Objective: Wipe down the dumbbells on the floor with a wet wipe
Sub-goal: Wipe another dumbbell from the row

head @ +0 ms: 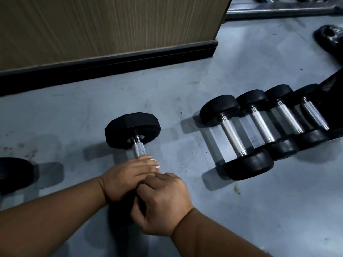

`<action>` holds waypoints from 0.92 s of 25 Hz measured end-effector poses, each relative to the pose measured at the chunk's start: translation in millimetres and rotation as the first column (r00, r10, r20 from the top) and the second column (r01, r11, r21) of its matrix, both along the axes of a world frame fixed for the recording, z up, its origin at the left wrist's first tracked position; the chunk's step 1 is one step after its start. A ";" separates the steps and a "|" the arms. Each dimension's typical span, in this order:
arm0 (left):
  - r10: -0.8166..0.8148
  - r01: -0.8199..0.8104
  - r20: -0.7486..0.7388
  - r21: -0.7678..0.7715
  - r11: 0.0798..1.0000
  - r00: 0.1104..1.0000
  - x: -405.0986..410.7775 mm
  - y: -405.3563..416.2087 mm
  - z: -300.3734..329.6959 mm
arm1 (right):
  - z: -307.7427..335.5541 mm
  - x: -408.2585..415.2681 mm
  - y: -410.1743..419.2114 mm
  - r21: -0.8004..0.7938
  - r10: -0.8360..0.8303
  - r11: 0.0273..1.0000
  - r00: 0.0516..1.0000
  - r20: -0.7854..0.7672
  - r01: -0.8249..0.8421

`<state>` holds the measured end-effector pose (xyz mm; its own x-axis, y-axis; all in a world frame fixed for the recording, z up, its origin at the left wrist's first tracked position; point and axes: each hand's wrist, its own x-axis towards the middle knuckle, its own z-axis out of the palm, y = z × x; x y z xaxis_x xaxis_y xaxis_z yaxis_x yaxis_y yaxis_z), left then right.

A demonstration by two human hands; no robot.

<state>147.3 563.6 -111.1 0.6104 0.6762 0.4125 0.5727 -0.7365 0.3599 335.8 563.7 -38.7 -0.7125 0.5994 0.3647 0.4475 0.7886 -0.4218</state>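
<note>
The left hand is closing around the handle of the dumbbell, with a bit of white wipe showing past its fingertips, so this grip is pressing the wipe onto the metal. The right hand is curling its grip round the near end of the same dumbbell, whose near head is hidden beneath it; whether it is touching the wipe too cannot be told. The dumbbell is lying on the floor, its far head pointing to about 12 o'clock from the hands. At 2 o'clock, well apart from it, a row of four round-headed dumbbells is lying side by side, touching one another. At 9 o'clock, at the frame's edge, a dark weight is sitting on the floor. Beyond, at 11 o'clock, a wood-grain wall with a black skirting is running across. Judging by this, the wiping is somewhere in its middle: the handle of one dumbbell is being done, its far head is looking untouched by the wipe just now, and nothing is showing whether the row or the weight are already clean.
</note>
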 end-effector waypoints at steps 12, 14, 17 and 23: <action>-0.003 0.005 -0.075 0.023 1.000 0.997 -25.1 19.3 11.5 | -2.2 0.7 0.4 0.008 -0.010 1.000 1.000 -0.013 0.010; 0.151 -0.147 -0.072 0.058 0.987 0.986 -37.9 32.9 15.8 | -1.7 0.2 -0.3 0.011 -0.017 1.000 1.000 -0.018 0.017; 0.208 -0.208 -0.025 0.028 0.978 0.978 -11.6 5.8 0.9 | -1.3 0.4 0.2 0.013 -0.005 1.000 0.999 -0.034 0.006; 0.122 -0.122 -0.076 0.004 0.993 0.990 -34.6 14.5 13.5 | -4.4 -0.6 -1.9 0.024 -0.018 1.000 0.999 -0.049 0.020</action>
<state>112.6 578.0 -97.6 0.5528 0.7479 0.3675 0.6838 -0.6592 0.3130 335.2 561.8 -43.1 -0.6821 0.6032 0.4134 0.4419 0.7904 -0.4243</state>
